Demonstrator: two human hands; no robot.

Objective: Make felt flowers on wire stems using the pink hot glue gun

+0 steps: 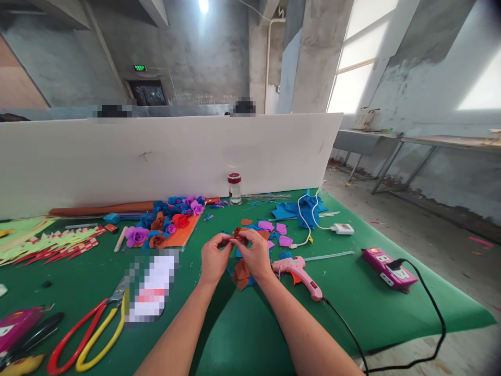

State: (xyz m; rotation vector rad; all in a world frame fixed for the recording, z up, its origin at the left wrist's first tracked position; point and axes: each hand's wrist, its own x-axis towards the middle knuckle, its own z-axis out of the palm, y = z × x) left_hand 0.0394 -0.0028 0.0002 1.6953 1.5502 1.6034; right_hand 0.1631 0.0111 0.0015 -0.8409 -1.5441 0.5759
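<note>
Both hands meet over the middle of the green table, pinching a small brown paper flower (237, 233) between the fingertips. My left hand (214, 257) grips it from the left, and my right hand (255, 253) closes on it from the right, hiding part of it. Beneath and beside the hands lie brown paper petals (241, 271) and pink-purple petals (285, 241), with blue pieces among them. Close to my right wrist rests a pink glue gun (300, 273) with a clear glue stick in its back. Finished paper flowers (158, 222) in several colours are heaped to the left.
Red-and-yellow-handled scissors (102, 318) lie at the front left. A red-lidded jar (235, 189) stands by the white partition (188, 156). Blue crepe paper (297, 209), a white charger (343, 228) and a purple power strip (390, 268) lie right; its black cord drops over the edge.
</note>
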